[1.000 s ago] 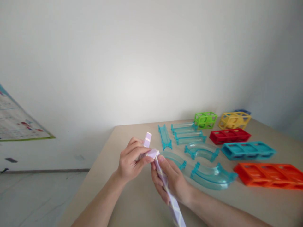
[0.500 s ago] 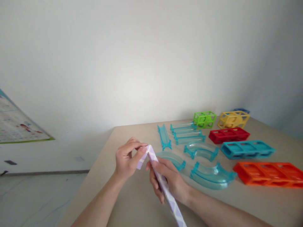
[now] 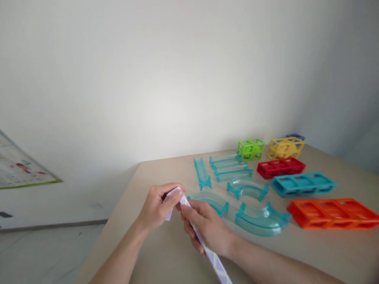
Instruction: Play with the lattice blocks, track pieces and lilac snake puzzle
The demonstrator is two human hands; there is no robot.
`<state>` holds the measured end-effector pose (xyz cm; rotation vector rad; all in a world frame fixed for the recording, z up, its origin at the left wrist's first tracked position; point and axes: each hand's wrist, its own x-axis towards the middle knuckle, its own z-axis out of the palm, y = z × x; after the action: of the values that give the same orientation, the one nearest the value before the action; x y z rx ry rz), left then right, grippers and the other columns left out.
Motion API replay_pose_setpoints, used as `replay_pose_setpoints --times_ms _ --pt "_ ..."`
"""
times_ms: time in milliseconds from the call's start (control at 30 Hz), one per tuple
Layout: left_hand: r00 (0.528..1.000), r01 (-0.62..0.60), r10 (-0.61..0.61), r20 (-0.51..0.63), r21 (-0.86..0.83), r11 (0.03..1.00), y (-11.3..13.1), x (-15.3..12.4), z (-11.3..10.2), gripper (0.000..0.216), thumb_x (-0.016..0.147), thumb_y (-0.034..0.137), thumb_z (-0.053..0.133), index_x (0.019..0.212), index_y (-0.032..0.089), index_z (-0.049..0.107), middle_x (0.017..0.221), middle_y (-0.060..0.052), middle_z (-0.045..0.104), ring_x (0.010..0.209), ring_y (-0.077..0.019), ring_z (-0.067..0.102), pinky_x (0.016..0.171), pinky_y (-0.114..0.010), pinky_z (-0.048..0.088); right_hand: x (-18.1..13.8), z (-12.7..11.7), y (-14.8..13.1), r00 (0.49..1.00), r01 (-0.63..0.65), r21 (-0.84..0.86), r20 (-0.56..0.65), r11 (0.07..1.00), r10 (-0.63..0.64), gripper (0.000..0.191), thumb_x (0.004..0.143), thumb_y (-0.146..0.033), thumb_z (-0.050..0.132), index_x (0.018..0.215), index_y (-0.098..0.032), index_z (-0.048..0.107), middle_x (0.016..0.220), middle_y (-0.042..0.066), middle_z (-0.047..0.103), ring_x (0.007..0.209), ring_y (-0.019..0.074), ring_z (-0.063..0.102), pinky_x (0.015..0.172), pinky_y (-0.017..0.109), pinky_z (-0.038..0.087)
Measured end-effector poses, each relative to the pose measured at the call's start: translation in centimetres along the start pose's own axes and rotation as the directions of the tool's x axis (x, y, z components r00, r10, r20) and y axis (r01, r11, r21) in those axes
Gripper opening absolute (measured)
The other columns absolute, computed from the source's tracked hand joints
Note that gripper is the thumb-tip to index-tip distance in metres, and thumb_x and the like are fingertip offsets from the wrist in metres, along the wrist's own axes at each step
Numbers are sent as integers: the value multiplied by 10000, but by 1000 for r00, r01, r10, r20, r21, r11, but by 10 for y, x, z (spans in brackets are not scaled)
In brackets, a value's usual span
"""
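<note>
Both my hands hold a long, thin lilac twisting snake puzzle (image 3: 218,268) with slanting white lines along it. It runs from the bottom edge up to my fingers, where its far end bends sharply down to the left. My left hand (image 3: 158,207) is closed on that bent end, thumb in front and fingers over the top. Just below the bend, my right hand (image 3: 204,225) wraps round the straight length, thumb lying along it. Part of the puzzle is hidden by my fingers. A clear blue curved track piece (image 3: 217,203) lies right behind my right hand.
To the right on the table (image 3: 127,197) lie more curved track pieces (image 3: 262,221), straight ones (image 3: 203,173), and orange (image 3: 333,213), teal (image 3: 303,184), red (image 3: 280,167), yellow (image 3: 286,148) and green (image 3: 251,149) frame blocks. A wall stands behind; a poster (image 3: 20,165) hangs left.
Both hands have shifted slightly left and down in view with the puzzle. My left fingers now curl further over its bend, and my right hand sits closer to it. The view has turned slightly.
</note>
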<state>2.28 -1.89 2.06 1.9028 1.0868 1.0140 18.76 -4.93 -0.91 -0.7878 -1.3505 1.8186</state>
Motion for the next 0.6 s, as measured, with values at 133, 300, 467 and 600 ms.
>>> replay_pose_setpoints --times_ms 133,300,467,600 --pt "993 109 -106 -53 45 993 11 -2 3 337 878 438 540 865 129 676 581 12 551 499 -88 468 453 -182 349 -2 2 4 998 28 -162 -59 986 -37 401 905 -565 415 750 -197 450 488 -76 450 291 70 437 257 150 275" --pt "989 130 -130 -64 -12 991 10 -3 3 406 874 479 522 841 110 689 549 1 558 468 -101 479 425 -193 354 -5 3 4 998 47 -95 -31 994 -51 417 875 -594 467 784 -187 480 495 -84 446 291 57 417 276 150 299" --pt "963 -189 221 -155 195 962 4 -5 -2 341 921 337 466 830 126 717 625 -39 667 551 -133 597 534 -219 442 -3 2 4 993 -4 237 119 971 -25 436 811 -614 550 763 -191 457 446 -98 442 237 65 379 218 152 262" --pt "903 -362 412 -124 298 883 6 -4 -4 213 893 238 513 874 148 704 797 -58 731 695 -151 658 650 -228 473 -2 -2 4 981 -45 331 194 942 -21 420 814 -597 557 792 -182 490 433 -93 459 221 75 390 201 153 294"
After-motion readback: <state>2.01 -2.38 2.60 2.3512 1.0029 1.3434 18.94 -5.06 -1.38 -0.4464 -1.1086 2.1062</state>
